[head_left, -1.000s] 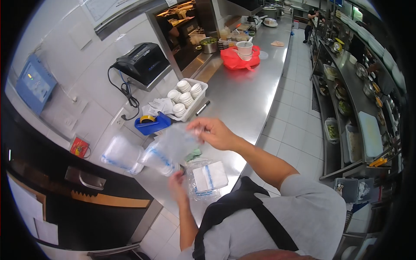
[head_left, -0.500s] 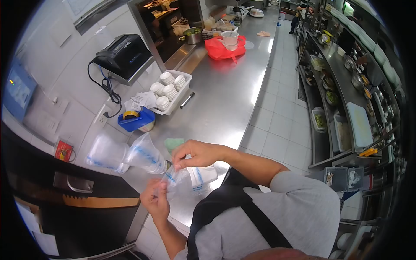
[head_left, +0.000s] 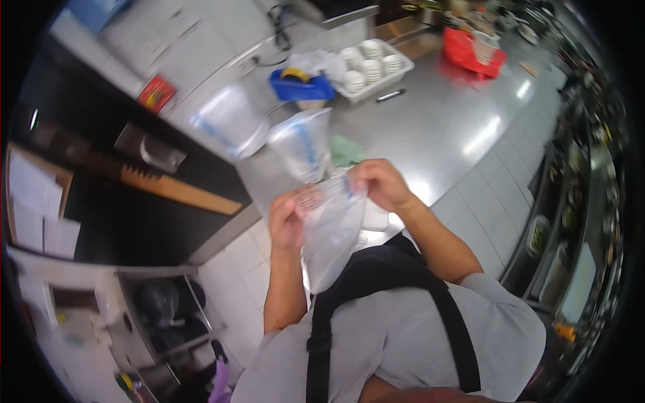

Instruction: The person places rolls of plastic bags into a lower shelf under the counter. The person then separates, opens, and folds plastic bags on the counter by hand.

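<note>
Between my two hands hangs a thin clear plastic bag [head_left: 332, 232] with blue print near its top edge. My left hand [head_left: 289, 216] pinches the bag on one side. On the other side my right hand [head_left: 381, 186] grips the upper edge near the print. Just beyond my hands stands a bundle of clear bags [head_left: 302, 144] with blue print. A second bundle of bags [head_left: 232, 122] is farther left, by the wall. A green cloth or paper [head_left: 346, 150] lies on the steel counter behind my right hand.
A blue tape dispenser [head_left: 300, 88] stands near a white basket [head_left: 396, 72] of stacked white cups. A black marker [head_left: 391, 95] lies beside it. Farther back, a red plastic bag [head_left: 463, 55] surrounds a white tub [head_left: 485, 48]. Loaded shelves [head_left: 578, 221] line the right.
My view has swung left, shifting the counter items up and right. My hands have moved farther apart, and the bag now hangs at full length between them.
</note>
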Demonstrator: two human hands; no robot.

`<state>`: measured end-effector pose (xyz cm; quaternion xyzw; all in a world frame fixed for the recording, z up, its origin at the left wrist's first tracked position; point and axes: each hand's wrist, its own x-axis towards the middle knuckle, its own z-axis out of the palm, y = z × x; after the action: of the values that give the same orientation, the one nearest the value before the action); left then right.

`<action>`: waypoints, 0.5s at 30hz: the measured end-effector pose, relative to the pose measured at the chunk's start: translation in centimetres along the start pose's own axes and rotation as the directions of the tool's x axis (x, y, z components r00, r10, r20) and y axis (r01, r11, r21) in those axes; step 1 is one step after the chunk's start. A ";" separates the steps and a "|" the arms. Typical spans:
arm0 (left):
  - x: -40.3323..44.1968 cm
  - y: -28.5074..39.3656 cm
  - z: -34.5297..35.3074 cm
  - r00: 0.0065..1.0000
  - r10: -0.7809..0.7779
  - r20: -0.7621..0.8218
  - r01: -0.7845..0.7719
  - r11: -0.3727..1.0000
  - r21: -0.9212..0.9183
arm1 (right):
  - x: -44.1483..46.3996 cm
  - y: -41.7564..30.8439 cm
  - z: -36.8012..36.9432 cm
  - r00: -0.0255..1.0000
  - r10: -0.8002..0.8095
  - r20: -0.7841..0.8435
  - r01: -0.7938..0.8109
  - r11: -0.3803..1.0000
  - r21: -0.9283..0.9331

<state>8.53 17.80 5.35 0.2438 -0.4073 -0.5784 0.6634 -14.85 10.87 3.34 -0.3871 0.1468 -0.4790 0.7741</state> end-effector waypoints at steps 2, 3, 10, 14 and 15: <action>0.0 -0.4 -2.4 0.992 -0.122 0.039 0.119 0.990 0.082 | 0.8 0.0 -0.5 0.999 0.027 0.019 -0.027 0.999 0.041; 0.1 -0.5 -2.9 0.979 -0.191 0.067 0.182 0.976 0.118 | 1.2 0.1 -0.6 0.999 0.035 0.018 -0.037 0.994 0.102; 5.4 1.8 -2.3 0.946 -0.042 -0.323 0.156 0.929 0.337 | 7.1 -1.2 0.4 0.998 0.012 -0.059 -0.024 0.980 -0.196; 11.0 3.6 -1.2 0.912 0.110 -0.396 0.084 0.893 0.442 | 13.0 -2.5 1.5 0.982 -0.081 -0.169 0.011 0.924 -0.381; 11.9 3.4 -1.6 0.891 0.101 -0.444 0.126 0.883 0.452 | 13.8 -2.8 2.0 0.975 -0.065 -0.213 -0.034 0.902 -0.431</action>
<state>11.80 6.80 10.28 0.5280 -0.3667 -0.3935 0.6572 -8.52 -0.69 8.69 -0.4941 0.3317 -0.4809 0.6438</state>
